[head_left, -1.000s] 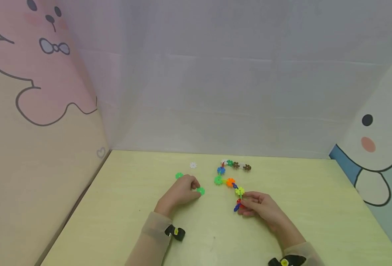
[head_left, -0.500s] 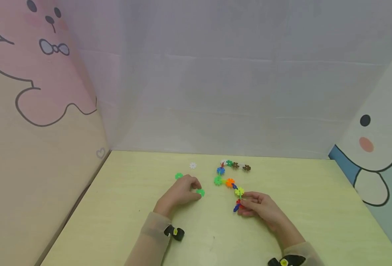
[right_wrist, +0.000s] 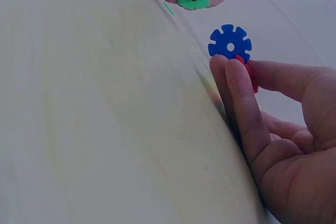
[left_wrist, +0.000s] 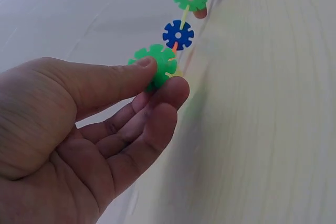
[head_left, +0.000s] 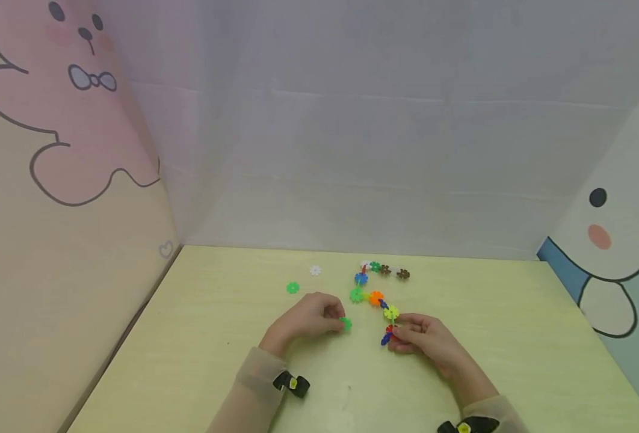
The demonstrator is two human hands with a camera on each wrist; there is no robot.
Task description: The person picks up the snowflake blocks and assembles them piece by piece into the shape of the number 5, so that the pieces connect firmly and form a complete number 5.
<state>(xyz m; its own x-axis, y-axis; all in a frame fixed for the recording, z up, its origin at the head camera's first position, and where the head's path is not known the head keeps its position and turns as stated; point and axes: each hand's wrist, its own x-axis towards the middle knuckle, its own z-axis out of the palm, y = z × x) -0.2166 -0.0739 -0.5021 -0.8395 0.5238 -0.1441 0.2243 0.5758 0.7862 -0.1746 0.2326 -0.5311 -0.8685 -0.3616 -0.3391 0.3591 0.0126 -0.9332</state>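
Observation:
My left hand (head_left: 310, 317) pinches a green notched plastic disc (left_wrist: 163, 66) between thumb and fingertips, just left of the chain's near end. My right hand (head_left: 430, 340) pinches a red notched disc (right_wrist: 252, 77) at that end. Joined to the red disc is a blue one (right_wrist: 230, 43), standing nearly upright in the right wrist view and free of the fingers. From there the chain of linked discs runs back over the table, through a yellow disc (head_left: 391, 313), an orange disc (head_left: 376, 298) and a light green disc (head_left: 356, 294), to brown ones at the far end.
A loose green disc (head_left: 293, 287) and a loose white disc (head_left: 315, 270) lie on the pale yellow table (head_left: 216, 337), beyond my left hand. A white sheet (head_left: 352, 150) hangs behind the table. Walls with cartoon figures stand at both sides.
My left hand has moved right and slightly nearer with the green disc, toward the chain's near end. The loose green disc now shows fully. My right hand stays in place.

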